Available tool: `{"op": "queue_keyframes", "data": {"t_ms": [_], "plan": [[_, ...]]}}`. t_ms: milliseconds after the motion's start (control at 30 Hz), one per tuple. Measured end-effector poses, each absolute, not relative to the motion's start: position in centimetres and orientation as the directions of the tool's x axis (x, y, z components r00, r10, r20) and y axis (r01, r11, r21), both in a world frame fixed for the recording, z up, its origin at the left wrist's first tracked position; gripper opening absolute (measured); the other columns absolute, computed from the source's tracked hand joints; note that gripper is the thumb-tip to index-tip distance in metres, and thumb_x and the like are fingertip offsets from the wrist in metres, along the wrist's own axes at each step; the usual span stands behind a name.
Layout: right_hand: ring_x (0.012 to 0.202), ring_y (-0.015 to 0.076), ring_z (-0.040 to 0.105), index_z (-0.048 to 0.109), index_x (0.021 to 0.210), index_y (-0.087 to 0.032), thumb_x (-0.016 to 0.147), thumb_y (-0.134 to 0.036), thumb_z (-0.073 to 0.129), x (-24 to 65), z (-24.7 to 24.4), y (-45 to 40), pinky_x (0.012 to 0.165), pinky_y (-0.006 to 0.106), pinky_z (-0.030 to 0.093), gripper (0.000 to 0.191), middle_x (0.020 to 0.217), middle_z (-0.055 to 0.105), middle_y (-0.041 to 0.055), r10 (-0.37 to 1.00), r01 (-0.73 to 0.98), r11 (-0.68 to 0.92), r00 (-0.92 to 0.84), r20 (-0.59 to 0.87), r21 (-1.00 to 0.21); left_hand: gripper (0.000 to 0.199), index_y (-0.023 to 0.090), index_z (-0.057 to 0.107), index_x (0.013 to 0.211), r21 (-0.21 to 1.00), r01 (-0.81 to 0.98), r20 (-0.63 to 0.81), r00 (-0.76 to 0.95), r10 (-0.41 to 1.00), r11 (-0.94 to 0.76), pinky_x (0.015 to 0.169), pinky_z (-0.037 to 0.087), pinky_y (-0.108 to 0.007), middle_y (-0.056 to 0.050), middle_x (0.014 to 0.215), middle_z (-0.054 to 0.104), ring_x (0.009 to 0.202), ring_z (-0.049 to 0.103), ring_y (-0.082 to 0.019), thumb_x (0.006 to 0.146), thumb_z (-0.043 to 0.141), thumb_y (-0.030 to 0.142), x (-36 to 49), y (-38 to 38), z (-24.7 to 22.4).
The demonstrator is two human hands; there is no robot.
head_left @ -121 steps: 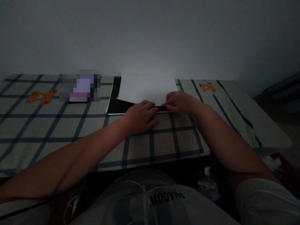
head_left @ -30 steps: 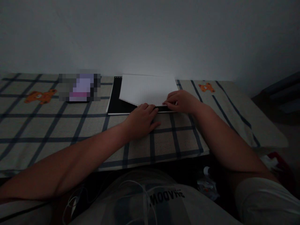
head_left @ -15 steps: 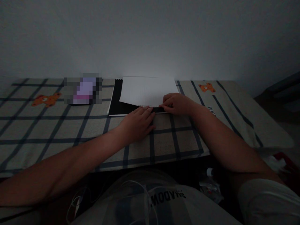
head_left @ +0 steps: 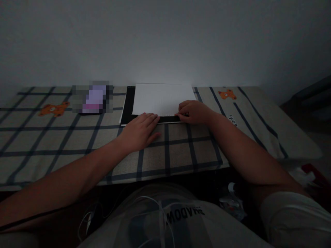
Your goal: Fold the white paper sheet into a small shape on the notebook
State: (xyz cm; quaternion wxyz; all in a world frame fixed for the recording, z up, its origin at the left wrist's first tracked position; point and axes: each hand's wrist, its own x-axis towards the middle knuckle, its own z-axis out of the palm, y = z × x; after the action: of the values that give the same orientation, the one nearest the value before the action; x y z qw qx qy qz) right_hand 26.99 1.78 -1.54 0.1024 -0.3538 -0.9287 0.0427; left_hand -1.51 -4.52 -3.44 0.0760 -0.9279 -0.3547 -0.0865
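A white sheet of paper [head_left: 161,98] lies on a black-covered notebook [head_left: 128,110] against the wall. Along its near edge runs a row of small holes. My left hand [head_left: 141,129] rests flat, fingers stretched out, with the fingertips on the sheet's near edge and the black cover. At the sheet's near right corner, my right hand [head_left: 192,112] is closed, pinching that edge between thumb and fingers. The hand covers that corner.
A phone [head_left: 94,100], partly pixelated, stands on the left of the checked tablecloth [head_left: 77,137]. The wall [head_left: 165,41] rises directly behind the notebook. Below the table at right are a clear plastic bag [head_left: 232,206] and a red item [head_left: 314,174].
My left hand has slid left along the sheet's near edge. The sheet's left near corner, raised and curled before, now lies flatter. My right hand keeps its pinch.
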Motion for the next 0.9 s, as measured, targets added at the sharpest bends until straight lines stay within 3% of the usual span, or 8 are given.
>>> {"op": "queue_keyframes", "data": {"t_ms": [333, 467, 600, 900], "plan": [[0.084, 0.0214, 0.061, 0.078, 0.083, -0.016, 0.095, -0.026, 0.051, 26.0, -1.3, 0.9, 0.07, 0.033, 0.037, 0.032, 0.091, 0.074, 0.0105, 0.659, 0.674, 0.736, -0.735, 0.16, 0.064, 0.066, 0.002, 0.044, 0.154, -0.024, 0.683, 0.198, 0.719, 0.666, -0.73, 0.125, 0.033, -0.053, -0.024, 0.155, 0.052, 0.145, 0.048, -0.034, 0.105, 0.046, 0.046, -1.6, -4.2, -4.1], [0.085, 0.0228, 0.061, 0.079, 0.084, -0.014, 0.098, -0.028, 0.047, 24.0, -0.4, -0.3, 0.067, 0.034, 0.036, 0.037, 0.099, 0.075, 0.0142, 0.733, 0.742, 0.65, -0.669, 0.126, 0.16, 0.07, 0.002, 0.043, 0.154, 0.006, 0.682, 0.19, 0.718, 0.67, -0.732, 0.127, 0.03, -0.053, -0.023, 0.154, 0.051, 0.143, 0.049, -0.035, 0.103, 0.049, 0.049, -1.6, -4.0, -4.1], [0.091, 0.0233, 0.061, 0.078, 0.102, -0.014, 0.1, -0.026, 0.046, 22.1, -0.3, -1.1, 0.07, 0.034, 0.037, 0.035, 0.107, 0.074, 0.0138, 0.777, 0.792, 0.6, -0.611, 0.149, 0.114, 0.07, 0.006, 0.045, 0.154, 0.023, 0.687, 0.194, 0.709, 0.678, -0.726, 0.127, 0.028, -0.055, -0.022, 0.153, 0.052, 0.143, 0.049, -0.036, 0.101, 0.05, 0.051, -1.6, -3.6, -4.3], [0.103, 0.0246, 0.06, 0.078, 0.116, -0.016, 0.101, -0.023, 0.049, 22.0, -2.6, -0.7, 0.08, 0.035, 0.042, 0.033, 0.113, 0.072, 0.0132, 0.712, 0.726, 0.688, -0.673, 0.199, -0.008, 0.069, 0.002, 0.047, 0.151, -0.042, 0.665, 0.225, 0.733, 0.642, -0.745, 0.127, 0.028, -0.054, -0.023, 0.153, 0.053, 0.144, 0.048, -0.035, 0.102, 0.05, 0.05, -1.7, -3.6, -4.5]]}}
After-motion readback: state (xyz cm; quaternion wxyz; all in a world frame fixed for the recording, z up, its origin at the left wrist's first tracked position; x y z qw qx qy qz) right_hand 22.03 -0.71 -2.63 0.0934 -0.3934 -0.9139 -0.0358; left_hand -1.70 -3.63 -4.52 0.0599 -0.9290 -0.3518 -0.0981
